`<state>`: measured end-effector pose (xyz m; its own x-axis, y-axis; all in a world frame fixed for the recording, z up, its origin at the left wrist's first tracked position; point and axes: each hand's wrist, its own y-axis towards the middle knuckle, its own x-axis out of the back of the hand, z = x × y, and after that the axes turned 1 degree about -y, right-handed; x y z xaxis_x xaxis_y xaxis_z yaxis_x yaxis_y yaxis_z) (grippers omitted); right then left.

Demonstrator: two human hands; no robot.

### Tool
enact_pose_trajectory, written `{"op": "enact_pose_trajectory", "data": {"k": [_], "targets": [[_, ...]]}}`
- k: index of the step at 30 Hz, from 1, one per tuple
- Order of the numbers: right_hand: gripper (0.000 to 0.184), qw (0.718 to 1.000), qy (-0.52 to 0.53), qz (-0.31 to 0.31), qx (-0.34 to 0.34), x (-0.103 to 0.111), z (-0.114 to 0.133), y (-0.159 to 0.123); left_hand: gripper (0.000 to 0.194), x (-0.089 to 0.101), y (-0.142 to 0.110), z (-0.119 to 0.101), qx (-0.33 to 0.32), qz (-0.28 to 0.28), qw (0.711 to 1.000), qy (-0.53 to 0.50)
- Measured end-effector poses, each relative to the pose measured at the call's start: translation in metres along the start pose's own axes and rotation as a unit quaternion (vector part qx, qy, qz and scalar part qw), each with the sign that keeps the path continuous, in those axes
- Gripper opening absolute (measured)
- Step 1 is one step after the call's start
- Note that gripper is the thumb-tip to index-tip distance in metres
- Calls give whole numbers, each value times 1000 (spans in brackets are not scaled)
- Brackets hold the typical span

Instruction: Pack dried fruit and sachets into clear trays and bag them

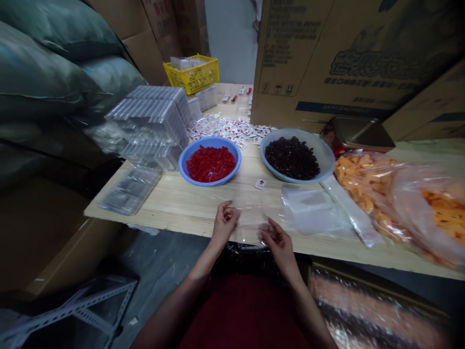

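Note:
A thin, see-through plastic piece (250, 213) spans the gap between my hands at the table's front edge; whether it is a bag or a box I cannot make out. My left hand (225, 223) has its fingers curled at the left side of this piece. On its right side is my right hand (276, 238), fingers bent inward and slightly blurred. Beyond them stand a blue bowl (184, 173) of small red pieces (210, 164) and a paler bowl (327, 157) of dark pieces (292, 159). One small printed packet (260, 183) lies between the bowls.
Clear plastic boxes (156, 116) are stacked at left, with a flat clear case (131, 189) in front. Many printed packets (232, 130) lie behind the bowls, near a yellow basket (198, 77). Clear bags (312, 208) and bagged orange pieces (363, 182) lie right; a large carton (312, 63) stands behind.

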<state>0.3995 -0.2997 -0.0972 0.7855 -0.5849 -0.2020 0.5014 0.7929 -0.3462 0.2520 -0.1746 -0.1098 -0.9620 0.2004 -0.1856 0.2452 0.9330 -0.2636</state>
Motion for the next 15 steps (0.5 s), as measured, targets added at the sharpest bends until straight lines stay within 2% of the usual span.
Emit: {"op": "enact_pose_trajectory", "data": {"k": [4, 7, 8, 10, 11, 13, 15], "targets": [[61, 998, -42, 38, 20, 4, 3, 8, 52, 10, 1, 0, -34, 8, 998, 61], [56, 976, -190, 45, 99, 5, 12, 3, 38, 15, 10, -12, -93, 39, 980, 171], [55, 953, -264, 25, 148, 6, 15, 0, 35, 14, 17, -17, -120, 63, 966, 218], [57, 876, -409, 10, 255, 8, 18, -3, 34, 6, 32, -29, -172, 135, 919, 329], [58, 832, -467, 32, 298, 8, 18, -2, 34, -2, 40, -33, -197, 171, 884, 388], [57, 749, -549, 119, 351, 7, 12, 3, 33, -24, 52, -39, -239, 219, 813, 484], [57, 688, -596, 176, 375, 4, 2, 14, 26, -46, 60, -42, -263, 242, 769, 530]]}}
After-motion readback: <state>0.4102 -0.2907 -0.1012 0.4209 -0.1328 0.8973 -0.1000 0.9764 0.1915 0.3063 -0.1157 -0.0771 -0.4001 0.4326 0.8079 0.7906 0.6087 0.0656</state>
